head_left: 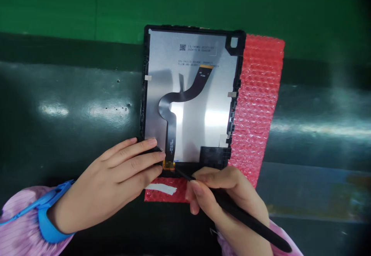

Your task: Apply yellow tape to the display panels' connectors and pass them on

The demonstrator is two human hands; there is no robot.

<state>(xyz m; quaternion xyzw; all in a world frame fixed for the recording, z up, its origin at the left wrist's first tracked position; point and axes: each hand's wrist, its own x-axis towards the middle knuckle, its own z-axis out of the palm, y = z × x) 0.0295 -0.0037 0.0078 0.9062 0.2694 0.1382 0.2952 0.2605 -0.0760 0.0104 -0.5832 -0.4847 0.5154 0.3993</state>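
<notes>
A tablet screen panel (203, 109) lies face down in its black frame, silver back up, on a sheet of red bubble wrap (257, 105). A black flex cable (174, 101) curves across the back down to an amber connector (169, 165) at the near edge. My left hand (116, 186) rests with its fingers together, pressing the panel's near left corner beside that connector. My right hand (223, 200) pinches a black stylus-like tool (243, 217) like a pen, its tip touching the connector.
The panel sits on a dark green glossy bench (72, 116) with a brighter green wall behind. A blue wrist strap (48, 221) is on my left wrist over a pink sleeve. A white tape strip (160, 188) lies on the wrap's near edge.
</notes>
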